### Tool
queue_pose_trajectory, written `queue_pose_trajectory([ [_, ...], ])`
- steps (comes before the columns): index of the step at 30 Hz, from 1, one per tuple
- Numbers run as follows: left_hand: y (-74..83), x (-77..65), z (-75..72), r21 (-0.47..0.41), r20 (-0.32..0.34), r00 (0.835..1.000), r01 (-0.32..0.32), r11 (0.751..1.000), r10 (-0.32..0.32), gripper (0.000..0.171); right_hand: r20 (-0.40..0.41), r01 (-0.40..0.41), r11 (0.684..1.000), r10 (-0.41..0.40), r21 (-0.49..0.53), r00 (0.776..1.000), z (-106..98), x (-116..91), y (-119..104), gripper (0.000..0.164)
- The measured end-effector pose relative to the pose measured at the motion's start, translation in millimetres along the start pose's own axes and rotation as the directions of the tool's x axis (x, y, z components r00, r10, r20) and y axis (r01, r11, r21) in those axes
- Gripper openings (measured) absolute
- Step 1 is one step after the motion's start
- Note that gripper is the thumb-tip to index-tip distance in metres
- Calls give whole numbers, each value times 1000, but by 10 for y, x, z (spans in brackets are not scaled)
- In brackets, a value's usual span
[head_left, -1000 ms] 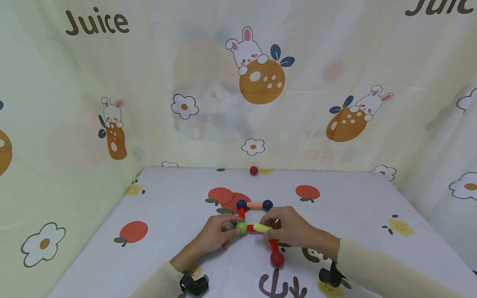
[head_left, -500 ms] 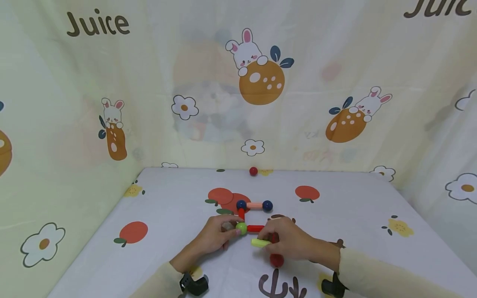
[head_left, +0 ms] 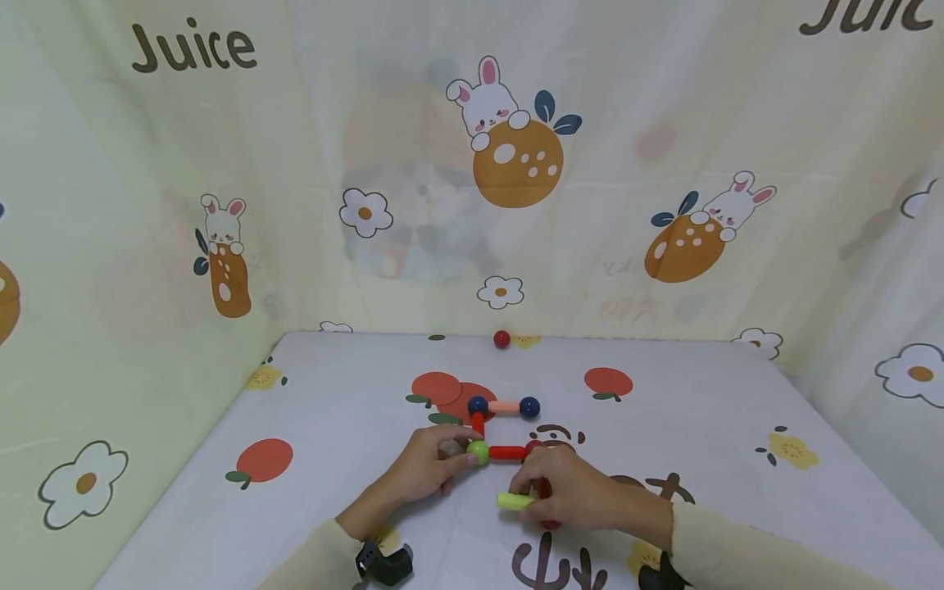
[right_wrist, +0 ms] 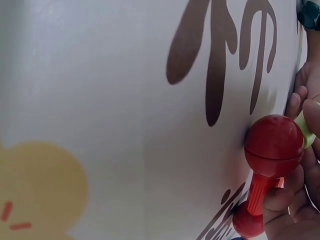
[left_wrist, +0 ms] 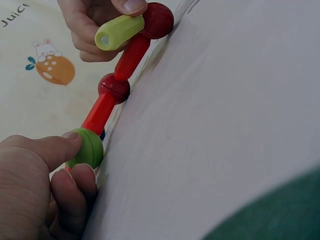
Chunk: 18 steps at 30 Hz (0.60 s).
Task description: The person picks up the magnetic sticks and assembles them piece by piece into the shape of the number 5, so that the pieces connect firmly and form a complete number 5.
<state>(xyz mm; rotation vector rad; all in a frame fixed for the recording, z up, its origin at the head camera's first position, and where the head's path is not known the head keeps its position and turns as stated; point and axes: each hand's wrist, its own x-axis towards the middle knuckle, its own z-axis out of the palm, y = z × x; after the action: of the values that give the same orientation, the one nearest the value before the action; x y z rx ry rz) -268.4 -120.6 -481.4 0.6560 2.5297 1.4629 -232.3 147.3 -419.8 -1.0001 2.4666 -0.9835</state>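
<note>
My left hand (head_left: 428, 463) pinches a green ball (left_wrist: 89, 149) of a magnetic building-stick shape that lies on the table. From this ball a red stick (head_left: 507, 453) runs to a middle red ball (left_wrist: 114, 89). A second red stick (left_wrist: 132, 57) joins that to the near red ball (right_wrist: 274, 146). My right hand (head_left: 566, 489) pinches a yellow-green stick (left_wrist: 119, 33) with a silver disc in its free end. Its other end is at the near red ball and appears to touch it. In the head view, my right hand partly covers this ball and the second red stick.
Behind the hands, two navy balls (head_left: 529, 407) are joined by a pink stick (head_left: 505, 407), and another red stick (head_left: 478, 424) links them to the green ball. A loose red ball (head_left: 501, 339) sits at the table's back edge. A printed cloth (head_left: 354, 369) covers the table.
My right hand has carried the yellow-green stick toward me, from beside the first red stick down to the near red ball. My left hand has stayed on the green ball.
</note>
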Motion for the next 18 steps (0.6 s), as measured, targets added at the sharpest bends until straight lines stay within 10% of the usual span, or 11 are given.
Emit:
queue_pose_trajectory([
  [18,-12,4,3,-1,3,1000,-3,1000,3,33,67,-4,996,10,-93,998,63,2,9,24],
])
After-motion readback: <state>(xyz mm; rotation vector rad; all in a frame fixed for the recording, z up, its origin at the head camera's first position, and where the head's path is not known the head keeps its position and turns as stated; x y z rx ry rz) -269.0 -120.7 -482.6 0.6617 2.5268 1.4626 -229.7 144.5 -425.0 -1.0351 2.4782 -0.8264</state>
